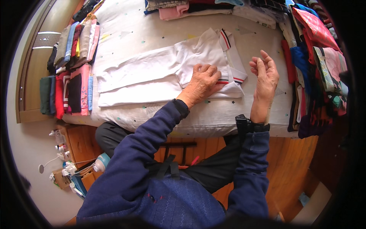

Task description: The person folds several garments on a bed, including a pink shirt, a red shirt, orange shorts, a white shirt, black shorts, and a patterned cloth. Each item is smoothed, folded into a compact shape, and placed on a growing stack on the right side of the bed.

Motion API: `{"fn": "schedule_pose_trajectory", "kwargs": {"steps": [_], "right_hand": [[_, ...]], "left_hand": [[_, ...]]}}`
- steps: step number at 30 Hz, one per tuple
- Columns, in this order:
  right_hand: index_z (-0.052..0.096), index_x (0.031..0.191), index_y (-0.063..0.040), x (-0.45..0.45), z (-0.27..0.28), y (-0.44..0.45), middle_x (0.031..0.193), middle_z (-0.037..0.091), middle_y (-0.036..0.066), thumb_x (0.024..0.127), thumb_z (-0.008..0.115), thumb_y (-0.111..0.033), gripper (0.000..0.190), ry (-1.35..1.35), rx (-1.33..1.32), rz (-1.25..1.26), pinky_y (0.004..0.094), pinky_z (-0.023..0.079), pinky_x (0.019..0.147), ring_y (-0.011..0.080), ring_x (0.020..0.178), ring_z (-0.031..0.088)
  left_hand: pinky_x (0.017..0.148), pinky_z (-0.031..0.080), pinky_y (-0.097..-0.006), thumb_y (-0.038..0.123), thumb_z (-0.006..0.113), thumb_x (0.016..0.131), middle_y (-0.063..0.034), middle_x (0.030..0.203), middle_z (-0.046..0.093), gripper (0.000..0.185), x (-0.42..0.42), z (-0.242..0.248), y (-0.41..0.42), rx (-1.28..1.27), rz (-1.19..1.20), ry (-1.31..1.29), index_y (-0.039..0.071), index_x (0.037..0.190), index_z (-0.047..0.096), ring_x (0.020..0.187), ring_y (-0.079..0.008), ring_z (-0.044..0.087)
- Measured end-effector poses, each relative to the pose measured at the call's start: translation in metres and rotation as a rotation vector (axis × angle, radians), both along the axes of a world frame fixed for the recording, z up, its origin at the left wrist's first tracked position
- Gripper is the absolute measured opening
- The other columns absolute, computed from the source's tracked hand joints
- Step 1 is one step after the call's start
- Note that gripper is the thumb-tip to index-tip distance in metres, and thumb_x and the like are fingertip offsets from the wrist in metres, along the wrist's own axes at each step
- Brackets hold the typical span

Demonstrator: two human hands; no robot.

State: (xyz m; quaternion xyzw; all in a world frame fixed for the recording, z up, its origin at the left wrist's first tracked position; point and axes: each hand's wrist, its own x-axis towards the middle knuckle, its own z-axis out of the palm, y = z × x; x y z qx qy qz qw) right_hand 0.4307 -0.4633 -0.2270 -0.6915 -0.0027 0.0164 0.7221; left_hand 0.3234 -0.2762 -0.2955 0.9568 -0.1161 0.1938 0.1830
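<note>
A white shirt [143,67] with navy-and-red striped trim lies on the bed in front of me, folded lengthwise. Its striped collar [238,79] is at the right end, and two long white layers stretch to the left. My left hand [203,80] rests palm down on the shirt beside a striped edge, its fingers slightly bent. Part of the cloth is hidden beneath that palm. Just right of the collar, my right hand [264,74] is raised off the cloth. Its fingers are loosely curled and hold nothing.
Folded clothes [77,43] stand in rows at the left on the patterned bedsheet [128,37]. More garments [197,8] line the far side, and a tall heap [314,34] borders the right. A wooden nightstand [81,140] with bottles and cables stands at lower left.
</note>
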Motion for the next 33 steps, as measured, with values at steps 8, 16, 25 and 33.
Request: {"fn": "schedule_pose_trajectory", "kwargs": {"steps": [8, 16, 25, 33], "right_hand": [[0.059, 0.129, 0.001, 0.0, 0.003, -0.003, 0.101, 0.069, 0.008, 0.1, 0.059, -0.008, 0.03, -0.001, -0.009, -0.005, 0.0221, 0.054, 0.075, 0.0102, 0.086, 0.067], [0.059, 0.129, 0.001, 0.0, 0.001, -0.005, 0.101, 0.069, 0.008, 0.1, 0.059, -0.009, 0.031, -0.006, 0.013, -0.002, 0.0222, 0.053, 0.075, 0.0102, 0.085, 0.067], [0.059, 0.13, 0.0, -0.001, -0.002, 0.004, 0.102, 0.069, 0.006, 0.1, 0.061, -0.011, 0.032, 0.055, 0.026, 0.029, 0.0214, 0.052, 0.075, 0.0101, 0.087, 0.066], [0.057, 0.132, 0.001, -0.037, -0.035, 0.062, 0.103, 0.068, 0.007, 0.101, 0.058, -0.011, 0.033, 0.07, -0.137, 0.398, 0.0241, 0.053, 0.076, 0.0116, 0.088, 0.066]], "left_hand": [[0.086, 0.045, -0.0406, 0.012, 0.072, 0.074, -0.0087, 0.096, 0.061, 0.027, -0.007, 0.01, -0.002, 0.023, 0.047, 0.048, 0.006, 0.099, 0.064, 0.095, -0.0268, 0.06], [0.094, 0.043, -0.043, 0.037, 0.068, 0.091, -0.016, 0.11, 0.062, 0.041, -0.015, 0.04, 0.002, -0.072, 0.02, 0.107, 0.002, 0.113, 0.064, 0.105, -0.0332, 0.058], [0.116, 0.01, -0.0676, 0.056, 0.054, 0.094, -0.0217, 0.161, 0.026, 0.074, 0.022, -0.016, 0.045, 0.131, 0.354, 0.342, 0.013, 0.152, 0.04, 0.148, -0.0468, 0.02], [0.118, 0.016, -0.0596, 0.053, 0.053, 0.098, -0.0189, 0.158, 0.033, 0.065, -0.085, -0.026, 0.18, 0.172, 0.703, 0.117, 0.015, 0.15, 0.044, 0.148, -0.0368, 0.027]]}}
